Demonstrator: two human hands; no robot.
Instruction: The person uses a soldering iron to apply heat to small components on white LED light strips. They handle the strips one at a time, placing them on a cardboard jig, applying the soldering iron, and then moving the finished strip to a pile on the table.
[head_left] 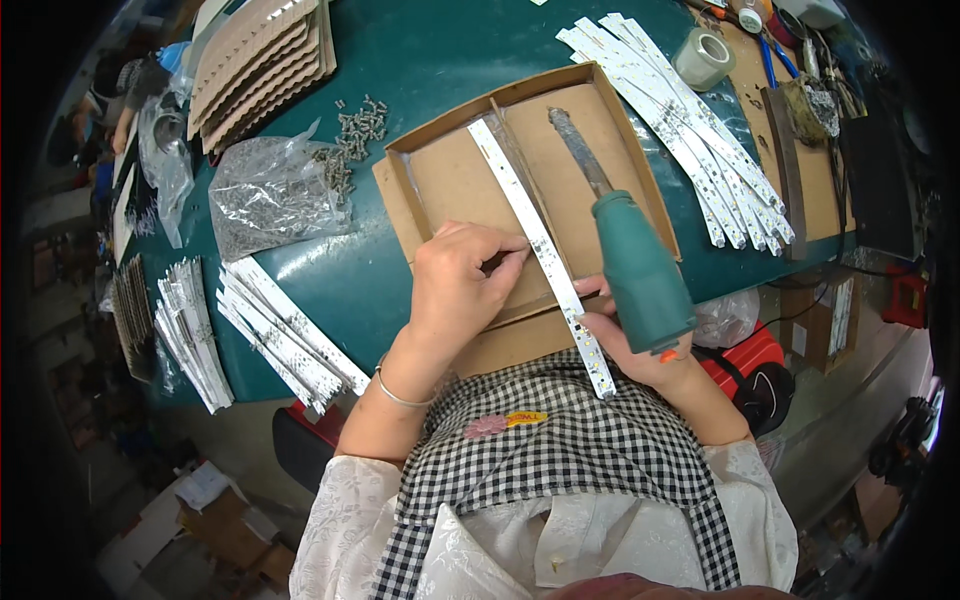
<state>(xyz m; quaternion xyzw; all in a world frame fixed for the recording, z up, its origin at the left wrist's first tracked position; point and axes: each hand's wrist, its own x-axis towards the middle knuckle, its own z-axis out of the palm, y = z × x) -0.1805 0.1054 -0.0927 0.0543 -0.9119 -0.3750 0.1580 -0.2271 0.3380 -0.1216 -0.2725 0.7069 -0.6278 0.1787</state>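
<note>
A white LED strip (pixel 532 226) lies slantwise over an open cardboard box (pixel 630 130), its near end reaching my checked apron. My left hand (pixel 460 270) is closed in a pinch, fingertips at the strip's left edge; anything small between them is hidden. Lower down, my right hand (pixel 640 345) grips the strip between thumb and fingers. Over that hand is a green-bodied tool (pixel 645 275) with an orange part at its near end. Its grey, crusted tip points away into the box. Whether my right palm also holds the tool is hidden.
More strips lie at the right (pixel 690 140) and in bundles at the left (pixel 285 325). A plastic bag (pixel 280 190) of small metal parts sits beside a loose pile (pixel 360 130). Stacked cardboard pieces (pixel 265 70) and a tape roll (pixel 704 58) stand farther back.
</note>
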